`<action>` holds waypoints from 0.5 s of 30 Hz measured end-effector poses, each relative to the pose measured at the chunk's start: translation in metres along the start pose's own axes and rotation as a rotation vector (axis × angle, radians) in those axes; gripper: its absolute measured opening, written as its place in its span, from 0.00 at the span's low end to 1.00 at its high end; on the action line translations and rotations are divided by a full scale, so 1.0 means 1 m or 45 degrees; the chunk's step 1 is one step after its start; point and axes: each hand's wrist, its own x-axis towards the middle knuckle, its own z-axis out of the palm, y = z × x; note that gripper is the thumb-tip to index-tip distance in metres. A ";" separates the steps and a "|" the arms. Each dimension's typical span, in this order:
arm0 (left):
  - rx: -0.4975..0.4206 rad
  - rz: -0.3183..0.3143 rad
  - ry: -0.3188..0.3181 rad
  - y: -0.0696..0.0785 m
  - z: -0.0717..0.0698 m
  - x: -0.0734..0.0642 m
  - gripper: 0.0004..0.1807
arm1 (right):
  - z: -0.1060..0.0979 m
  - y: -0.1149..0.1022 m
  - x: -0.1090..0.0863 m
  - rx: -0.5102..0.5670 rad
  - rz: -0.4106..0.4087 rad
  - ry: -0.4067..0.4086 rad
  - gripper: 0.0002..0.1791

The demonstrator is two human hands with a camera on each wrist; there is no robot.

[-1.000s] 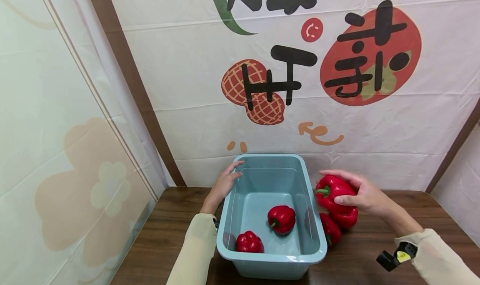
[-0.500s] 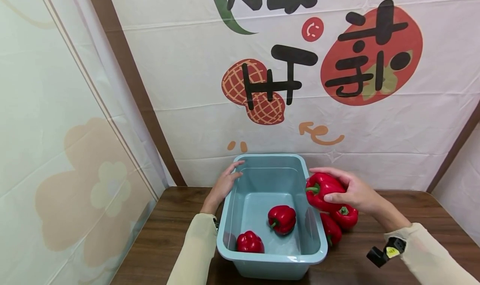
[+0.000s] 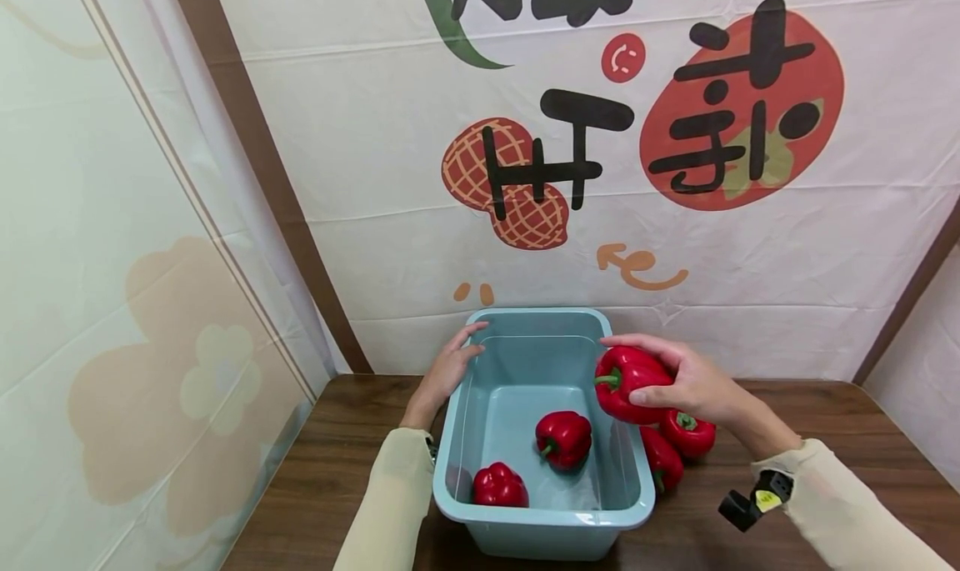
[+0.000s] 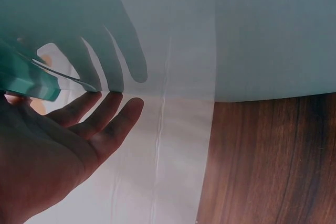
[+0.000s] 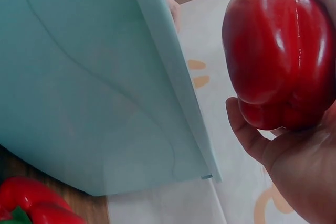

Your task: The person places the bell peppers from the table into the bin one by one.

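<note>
In the head view my right hand grips a red bell pepper, fingers over its top and thumb on the near side. The bell pepper is above the level of the rim in the right wrist view. It overlaps the right rim of a light blue plastic bin in the head view. Inside the bin lie two more bell peppers, one near the middle and one in the near left corner. My left hand rests at the bin's left rim, its extended fingers touching the outer wall.
Two more bell peppers, one upright and one lying, sit against the bin's right side on the brown wooden table. A printed white cloth hangs behind the table, with another cloth panel on the left.
My right hand has carried the bell pepper left, from over the peppers on the table to the bin's right rim. The left hand and the bin have stayed in place.
</note>
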 end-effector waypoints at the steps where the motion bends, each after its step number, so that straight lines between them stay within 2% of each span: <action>1: 0.004 0.002 0.004 0.000 0.000 0.000 0.26 | 0.001 0.000 0.001 -0.004 0.001 0.000 0.38; 10: 0.031 -0.002 0.017 -0.001 0.000 -0.001 0.25 | 0.007 0.000 0.009 -0.005 0.011 -0.026 0.39; 15: 0.025 -0.021 -0.014 0.008 -0.002 -0.004 0.26 | 0.011 0.002 0.013 -0.015 -0.018 -0.042 0.39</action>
